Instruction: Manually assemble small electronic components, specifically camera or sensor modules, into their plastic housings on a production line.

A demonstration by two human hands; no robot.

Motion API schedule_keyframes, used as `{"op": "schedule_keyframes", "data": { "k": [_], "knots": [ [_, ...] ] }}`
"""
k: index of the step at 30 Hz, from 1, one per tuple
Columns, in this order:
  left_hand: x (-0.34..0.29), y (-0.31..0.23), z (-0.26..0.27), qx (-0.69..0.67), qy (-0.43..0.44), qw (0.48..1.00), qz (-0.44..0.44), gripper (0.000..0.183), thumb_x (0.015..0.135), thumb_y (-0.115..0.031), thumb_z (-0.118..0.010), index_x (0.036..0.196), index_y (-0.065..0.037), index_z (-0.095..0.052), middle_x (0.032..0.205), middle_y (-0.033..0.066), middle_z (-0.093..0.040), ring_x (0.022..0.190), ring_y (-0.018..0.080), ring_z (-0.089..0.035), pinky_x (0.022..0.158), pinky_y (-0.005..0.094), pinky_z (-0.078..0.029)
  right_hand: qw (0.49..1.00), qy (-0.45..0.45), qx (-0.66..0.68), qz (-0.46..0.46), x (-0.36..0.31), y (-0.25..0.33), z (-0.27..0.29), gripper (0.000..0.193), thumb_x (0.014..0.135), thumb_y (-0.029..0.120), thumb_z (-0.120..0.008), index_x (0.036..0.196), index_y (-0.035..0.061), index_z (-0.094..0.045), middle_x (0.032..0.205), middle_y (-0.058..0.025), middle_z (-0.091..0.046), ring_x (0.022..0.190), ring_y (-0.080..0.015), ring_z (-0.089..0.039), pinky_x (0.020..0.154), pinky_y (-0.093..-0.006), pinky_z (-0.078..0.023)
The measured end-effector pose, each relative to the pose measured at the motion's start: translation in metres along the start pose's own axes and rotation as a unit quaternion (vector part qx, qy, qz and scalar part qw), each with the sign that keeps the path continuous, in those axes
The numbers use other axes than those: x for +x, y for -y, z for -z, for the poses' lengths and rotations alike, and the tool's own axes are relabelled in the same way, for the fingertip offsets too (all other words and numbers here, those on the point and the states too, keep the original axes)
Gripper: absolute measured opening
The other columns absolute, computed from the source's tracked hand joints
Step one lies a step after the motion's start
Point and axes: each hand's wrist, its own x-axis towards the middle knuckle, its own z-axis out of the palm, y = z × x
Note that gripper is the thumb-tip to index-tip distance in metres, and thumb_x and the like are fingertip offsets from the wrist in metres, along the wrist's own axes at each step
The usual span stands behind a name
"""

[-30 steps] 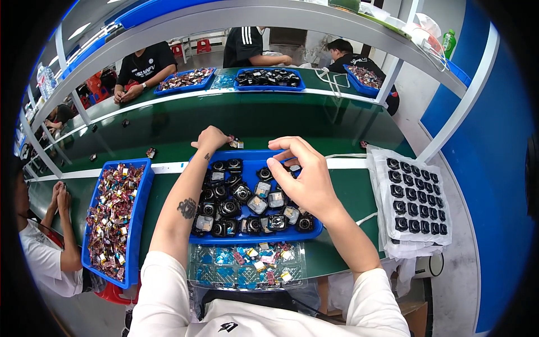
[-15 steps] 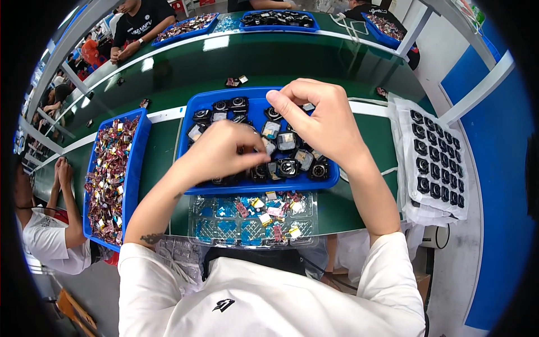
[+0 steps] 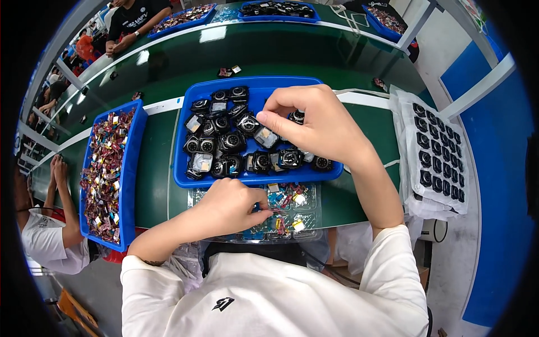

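My left hand is over the clear plastic compartment tray, its thumb and fingers pinched together close to the small parts there. Whatever lies between those fingertips is too small to make out. Above the blue tray is my right hand, with thumb and index finger bent toward each other. What it grips, if anything, cannot be told. Just below its thumb is a black watch case with a pale face. Several more black watch cases lie jumbled in the blue tray, some showing round sensor backs.
To the left, a long blue bin holds many small flex-circuit parts. At right, black watch housings stand in rows on a white-wrapped stack. Loose parts lie on the green bench beyond. Other people sit farther away.
My left hand has come back from the blue tray to the clear tray in front of me. The right hand has shifted slightly left and down, staying over the watch cases.
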Motion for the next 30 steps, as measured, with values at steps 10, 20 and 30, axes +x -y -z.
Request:
{"op": "schedule_keyframes", "data": {
  "k": [10, 20, 30],
  "knots": [
    [0.025, -0.003, 0.076, -0.317, -0.268, 0.908, -0.045, 0.007, 0.085, -0.005, -0.062, 0.084, 0.002, -0.064, 0.067, -0.0027, -0.058, 0.056, -0.0009, -0.046, 0.049, 0.0177, -0.033, 0.927, 0.074, 0.360, -0.073, -0.007, 0.008, 0.032, 0.020, 0.091, 0.016, -0.063, 0.097, -0.0026, -0.066, 0.086, -0.0070, -0.068, 0.078, -0.0101, -0.063, 0.070, -0.0240, -0.051],
    [0.045, 0.012, 0.078, -0.409, -0.255, 0.874, -0.071, 0.009, 0.081, -0.001, -0.065, 0.088, 0.001, -0.069, 0.077, -0.0002, -0.061, 0.063, 0.0012, -0.049, 0.056, 0.0165, -0.037, 0.893, 0.047, 0.434, -0.110, -0.002, 0.000, 0.027, 0.011, 0.077, -0.004, -0.071, 0.085, -0.0020, -0.065, 0.090, -0.0086, -0.064, 0.082, -0.0124, -0.062, 0.075, -0.0246, -0.051],
    [0.045, 0.013, 0.083, -0.365, -0.340, 0.866, -0.036, 0.007, 0.077, -0.002, -0.069, 0.081, 0.000, -0.064, 0.089, 0.0066, -0.068, 0.074, 0.0075, -0.059, 0.066, 0.0208, -0.045, 0.948, -0.041, 0.293, -0.115, 0.003, 0.007, 0.014, 0.010, 0.079, 0.003, -0.072, 0.087, -0.0015, -0.067, 0.079, -0.0032, -0.066, 0.070, -0.0060, -0.060, 0.062, -0.0192, -0.049]
  ]
}}
